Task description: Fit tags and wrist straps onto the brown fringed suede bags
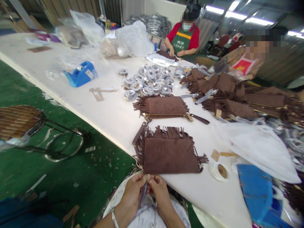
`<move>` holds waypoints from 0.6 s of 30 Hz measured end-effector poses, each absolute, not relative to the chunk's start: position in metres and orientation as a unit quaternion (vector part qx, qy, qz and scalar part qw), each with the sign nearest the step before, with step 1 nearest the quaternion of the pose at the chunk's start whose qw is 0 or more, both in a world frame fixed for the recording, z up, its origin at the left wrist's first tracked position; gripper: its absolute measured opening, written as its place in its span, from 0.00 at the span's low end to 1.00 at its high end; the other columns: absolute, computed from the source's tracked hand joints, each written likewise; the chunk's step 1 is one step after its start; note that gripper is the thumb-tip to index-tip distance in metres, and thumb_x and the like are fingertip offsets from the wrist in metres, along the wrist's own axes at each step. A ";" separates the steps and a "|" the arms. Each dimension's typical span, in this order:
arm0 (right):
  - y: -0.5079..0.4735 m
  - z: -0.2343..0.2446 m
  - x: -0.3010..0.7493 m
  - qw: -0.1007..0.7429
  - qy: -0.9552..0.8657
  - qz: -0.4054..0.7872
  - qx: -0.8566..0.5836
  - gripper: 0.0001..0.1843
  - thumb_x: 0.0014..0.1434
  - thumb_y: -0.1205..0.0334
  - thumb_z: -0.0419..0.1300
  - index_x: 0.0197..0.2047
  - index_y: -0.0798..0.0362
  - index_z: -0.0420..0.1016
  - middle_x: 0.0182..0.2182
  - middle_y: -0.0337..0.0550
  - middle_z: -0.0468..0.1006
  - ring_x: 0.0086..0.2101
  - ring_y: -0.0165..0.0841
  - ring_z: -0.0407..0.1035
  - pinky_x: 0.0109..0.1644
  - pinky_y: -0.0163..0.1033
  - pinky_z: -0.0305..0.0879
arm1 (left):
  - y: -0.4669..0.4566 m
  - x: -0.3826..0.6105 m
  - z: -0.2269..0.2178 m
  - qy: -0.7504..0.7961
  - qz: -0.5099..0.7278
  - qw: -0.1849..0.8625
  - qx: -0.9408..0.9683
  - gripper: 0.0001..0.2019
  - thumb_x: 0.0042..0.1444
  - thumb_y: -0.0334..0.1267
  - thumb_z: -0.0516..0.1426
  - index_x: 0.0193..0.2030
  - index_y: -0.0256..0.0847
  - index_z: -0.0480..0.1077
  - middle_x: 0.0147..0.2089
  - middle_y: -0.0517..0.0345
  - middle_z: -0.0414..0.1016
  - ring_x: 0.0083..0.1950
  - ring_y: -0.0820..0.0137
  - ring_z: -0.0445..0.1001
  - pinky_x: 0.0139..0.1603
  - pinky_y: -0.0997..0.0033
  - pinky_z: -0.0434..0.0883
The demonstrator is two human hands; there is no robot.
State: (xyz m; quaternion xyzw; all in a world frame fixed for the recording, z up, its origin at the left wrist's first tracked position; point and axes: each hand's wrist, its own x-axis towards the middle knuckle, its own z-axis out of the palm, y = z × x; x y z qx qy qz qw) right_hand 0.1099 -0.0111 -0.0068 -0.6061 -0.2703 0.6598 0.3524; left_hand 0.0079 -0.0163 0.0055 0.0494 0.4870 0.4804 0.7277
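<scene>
My left hand (pixel 133 190) and my right hand (pixel 159 191) meet at the table's near edge, fingertips pinched close together. A narrow greyish strip (pixel 142 195) hangs down between them, and a small shiny bit shows at the fingertips; its exact kind is unclear. Just beyond my hands lies a brown fringed clutch bag (pixel 169 155), flat on the table, with a wrist strap (pixel 139 133) at its left. Behind it rests a second brown fringed bag (pixel 167 106) with a gold zip along its near edge.
Coiled grey straps (pixel 152 79) are heaped beyond the bags. More brown bags (pixel 220 88) pile up at right, near a tape roll (pixel 218 171) and a blue tape dispenser (pixel 255 190). Another blue dispenser (pixel 80 74) stands left. Two co-workers sit across the table (pixel 104 117); a stool (pixel 21 122) is left.
</scene>
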 end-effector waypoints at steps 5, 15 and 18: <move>-0.013 -0.017 0.108 0.368 -0.272 0.669 -0.586 0.15 0.47 0.52 0.62 0.26 0.57 0.68 0.15 0.33 0.67 0.17 0.24 0.59 0.22 0.30 0.53 | -0.025 0.007 0.006 0.469 0.505 0.723 0.043 0.12 0.46 0.40 0.67 0.32 0.34 0.73 0.30 0.53 0.73 0.29 0.70 0.69 0.30 0.73 0.67; -0.016 -0.003 0.115 0.375 -0.326 0.669 -0.553 0.21 0.52 0.46 0.61 0.31 0.59 0.75 0.20 0.39 0.72 0.23 0.27 0.63 0.26 0.31 0.56 | -0.026 0.000 0.003 0.535 0.490 0.669 0.162 0.11 0.45 0.40 0.66 0.31 0.35 0.75 0.25 0.56 0.72 0.26 0.70 0.68 0.30 0.72 0.65; -0.019 0.000 0.117 0.374 -0.353 0.656 -0.553 0.21 0.54 0.46 0.60 0.37 0.58 0.78 0.22 0.40 0.72 0.23 0.28 0.62 0.25 0.30 0.56 | -0.025 -0.001 0.000 0.550 0.486 0.651 0.194 0.09 0.48 0.41 0.64 0.28 0.35 0.74 0.23 0.58 0.71 0.26 0.70 0.67 0.30 0.72 0.64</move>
